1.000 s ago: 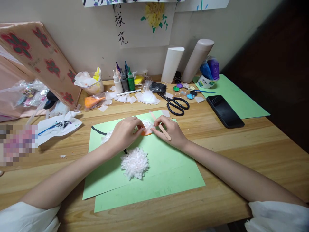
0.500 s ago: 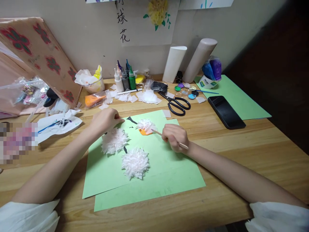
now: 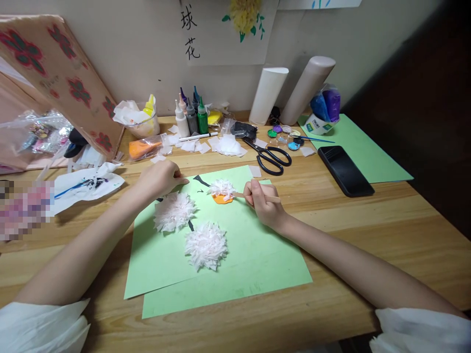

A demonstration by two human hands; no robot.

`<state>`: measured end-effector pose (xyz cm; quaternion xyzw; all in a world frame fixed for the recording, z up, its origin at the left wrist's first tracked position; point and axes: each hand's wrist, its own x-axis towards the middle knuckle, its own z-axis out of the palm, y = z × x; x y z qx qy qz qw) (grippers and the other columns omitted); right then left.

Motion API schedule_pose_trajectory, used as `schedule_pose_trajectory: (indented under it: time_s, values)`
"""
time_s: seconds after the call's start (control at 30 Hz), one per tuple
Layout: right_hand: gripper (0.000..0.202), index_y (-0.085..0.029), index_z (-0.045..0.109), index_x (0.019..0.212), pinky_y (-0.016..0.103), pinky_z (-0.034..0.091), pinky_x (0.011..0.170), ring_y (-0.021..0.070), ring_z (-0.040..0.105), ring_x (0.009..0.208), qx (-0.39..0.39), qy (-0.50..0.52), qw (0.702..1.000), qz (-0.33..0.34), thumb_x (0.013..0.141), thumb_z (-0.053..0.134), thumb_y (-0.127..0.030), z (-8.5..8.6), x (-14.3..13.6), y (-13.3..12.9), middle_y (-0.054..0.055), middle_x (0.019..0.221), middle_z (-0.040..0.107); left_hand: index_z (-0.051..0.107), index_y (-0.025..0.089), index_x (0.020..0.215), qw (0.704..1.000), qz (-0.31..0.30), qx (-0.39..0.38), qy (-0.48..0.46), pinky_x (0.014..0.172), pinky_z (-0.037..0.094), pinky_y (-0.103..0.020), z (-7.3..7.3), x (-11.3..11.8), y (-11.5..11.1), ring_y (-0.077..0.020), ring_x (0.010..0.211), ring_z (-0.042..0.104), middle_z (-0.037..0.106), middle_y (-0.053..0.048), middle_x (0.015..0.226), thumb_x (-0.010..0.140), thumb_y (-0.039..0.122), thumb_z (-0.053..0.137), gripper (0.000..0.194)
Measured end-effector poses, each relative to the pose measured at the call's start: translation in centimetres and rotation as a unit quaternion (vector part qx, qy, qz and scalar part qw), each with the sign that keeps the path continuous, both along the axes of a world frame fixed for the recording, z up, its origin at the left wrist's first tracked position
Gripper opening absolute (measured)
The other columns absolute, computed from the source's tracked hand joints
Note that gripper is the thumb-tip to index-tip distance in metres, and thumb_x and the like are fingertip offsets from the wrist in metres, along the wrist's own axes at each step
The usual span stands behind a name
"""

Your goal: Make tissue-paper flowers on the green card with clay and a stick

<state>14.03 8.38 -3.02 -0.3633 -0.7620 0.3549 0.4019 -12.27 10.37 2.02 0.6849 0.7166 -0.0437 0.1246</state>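
In my right hand is a thin flat wooden stick, closed between thumb and fingers. Its tip touches or nearly touches the lower right of a small white tissue flower, which covers the upper part of an orange patch. My left hand rests at the top left edge of the upper green sheet, its fingers curled together; what is under them is hidden. Two fuller white tissue flowers, one at the left and one lower down, lie on this sheet with dark stem strokes.
Black-handled scissors, small tissue squares and paint bottles stand or lie behind the sheets. To the right are a black phone and another green sheet. A tub of tissue stands at the back left.
A loose tissue piece at the stick's tip over the orange patch now sits against the small flower. My right hand has turned, its knuckles higher; my left hand has barely moved.
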Motion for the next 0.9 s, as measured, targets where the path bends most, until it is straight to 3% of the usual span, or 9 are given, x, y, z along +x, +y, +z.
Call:
schedule_pose_trajectory:
  time_s: [0.1, 0.23, 0.5, 0.73, 0.9]
  values:
    - [0.051, -0.021, 0.037, 0.053, 0.026, 0.032, 0.049, 0.0101, 0.038, 0.044, -0.016, 0.019, 0.999, -0.022, 0.098, 0.022, -0.042, -0.11, -0.07, -0.24, -0.003, 0.047, 0.038, 0.065, 0.021, 0.066, 1.0, -0.002, 0.0, 0.004, 0.05, 0.033, -0.028, -0.05, 0.0, 0.04, -0.0216, 0.064, 0.06, 0.07, -0.007, 0.074, 0.073, 0.044, 0.06, 0.025]
    - [0.051, -0.021, 0.035, 0.052, 0.027, 0.031, 0.049, 0.0109, 0.037, 0.043, 0.066, 0.045, 0.997, -0.02, 0.097, 0.021, -0.041, -0.32, 0.31, -0.74, -0.002, 0.047, 0.039, 0.066, 0.021, 0.068, 1.0, -0.002, -0.002, 0.007, 0.05, 0.033, -0.028, -0.15, -0.09, 0.08, -0.022, 0.066, 0.06, 0.071, -0.007, 0.076, 0.074, 0.046, 0.059, 0.026]
    - [0.043, -0.022, 0.035, 0.057, 0.027, 0.029, 0.046, 0.0118, 0.033, 0.042, 0.235, 0.018, 0.966, 0.104, 0.096, 0.02, -0.026, -0.42, 0.29, -0.55, -0.001, 0.046, 0.039, 0.066, 0.02, 0.069, 1.0, -0.009, -0.001, 0.011, 0.053, 0.035, -0.028, -0.21, -0.19, 0.12, -0.0238, 0.072, 0.061, 0.071, -0.008, 0.079, 0.075, 0.045, 0.059, 0.026]
    - [0.038, -0.022, 0.038, 0.06, 0.027, 0.031, 0.047, 0.0127, 0.036, 0.045, 0.249, -0.003, 0.964, 0.095, 0.095, 0.023, -0.021, -0.38, 0.01, -0.34, -0.001, 0.049, 0.042, 0.066, 0.021, 0.069, 1.0, -0.015, -0.002, 0.007, 0.056, 0.038, -0.028, -0.28, -0.28, 0.22, -0.0242, 0.073, 0.061, 0.07, -0.008, 0.08, 0.074, 0.045, 0.06, 0.026]
    - [0.039, -0.022, 0.039, 0.059, 0.028, 0.032, 0.049, 0.0132, 0.039, 0.046, 0.217, -0.021, 0.974, 0.065, 0.095, 0.024, -0.024, -0.6, 0.01, -0.3, 0.0, 0.05, 0.043, 0.067, 0.022, 0.069, 1.0, -0.014, 0.001, 0.008, 0.055, 0.037, -0.028, -0.4, -0.37, 0.29, -0.0239, 0.072, 0.061, 0.071, -0.008, 0.08, 0.073, 0.046, 0.061, 0.025]
